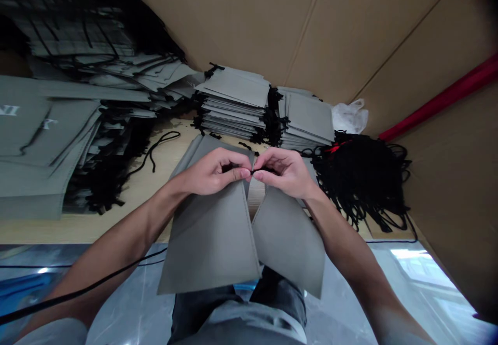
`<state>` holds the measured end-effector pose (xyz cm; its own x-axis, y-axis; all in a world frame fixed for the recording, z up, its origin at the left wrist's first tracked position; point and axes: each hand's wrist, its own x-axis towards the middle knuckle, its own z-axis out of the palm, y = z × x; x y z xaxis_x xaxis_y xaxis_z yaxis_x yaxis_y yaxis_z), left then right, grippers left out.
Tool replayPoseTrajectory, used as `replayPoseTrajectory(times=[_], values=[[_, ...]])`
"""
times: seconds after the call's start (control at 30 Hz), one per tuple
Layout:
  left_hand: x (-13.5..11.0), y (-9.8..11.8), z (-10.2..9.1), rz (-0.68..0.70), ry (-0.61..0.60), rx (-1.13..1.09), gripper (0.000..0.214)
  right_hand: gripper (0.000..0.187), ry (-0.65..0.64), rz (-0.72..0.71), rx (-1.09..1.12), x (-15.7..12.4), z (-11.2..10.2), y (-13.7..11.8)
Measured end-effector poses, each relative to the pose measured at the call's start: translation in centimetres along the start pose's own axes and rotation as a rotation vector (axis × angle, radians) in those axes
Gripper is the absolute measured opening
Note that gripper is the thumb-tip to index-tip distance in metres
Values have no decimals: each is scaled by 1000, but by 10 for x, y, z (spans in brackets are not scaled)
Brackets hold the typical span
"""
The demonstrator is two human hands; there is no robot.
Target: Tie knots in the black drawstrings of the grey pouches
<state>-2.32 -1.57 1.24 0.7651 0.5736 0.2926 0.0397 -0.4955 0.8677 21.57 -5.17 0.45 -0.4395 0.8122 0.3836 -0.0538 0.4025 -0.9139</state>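
My left hand point(213, 171) and my right hand point(283, 171) meet above two grey fabric pouches. Both hands pinch a thin black cord point(254, 170) between thumb and fingers, the fingertips almost touching. The left grey pouch point(210, 236) hangs down under my left hand; the right grey pouch point(290, 244) hangs under my right hand, overlapping its neighbour at the inner edge. Both pouches reach over the table edge toward my lap.
Two neat stacks of grey pouches point(237, 104) point(307, 119) stand behind my hands. A tangle of black cords point(361, 176) lies at the right. Loose heaps of grey pouches point(42, 142) fill the left. Cardboard walls point(350, 28) close the back and right. A loose black cord point(157, 145) lies on the wooden table point(128, 199).
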Motion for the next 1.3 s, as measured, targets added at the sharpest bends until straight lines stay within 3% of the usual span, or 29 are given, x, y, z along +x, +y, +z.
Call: replayPoseTrajectory(times=[0.13,0.3,0.63,0.87,1.17,1.3], values=[[2,-3,3,-56,111,104,38,24,5,12,-73,0,-10,-1],[4,-9,3,-117,206,67,41,17,44,33,-112,0,-16,2],[4,-15,3,-105,210,-86,39,7,79,61,-183,-1,-19,6],[7,-16,4,-125,279,-52,33,29,210,69,-118,-1,-19,11],[8,-13,4,-124,346,-143,37,37,225,-20,-282,-1,-15,7],[7,-13,4,-114,356,-48,35,28,243,-49,-384,-2,-12,7]])
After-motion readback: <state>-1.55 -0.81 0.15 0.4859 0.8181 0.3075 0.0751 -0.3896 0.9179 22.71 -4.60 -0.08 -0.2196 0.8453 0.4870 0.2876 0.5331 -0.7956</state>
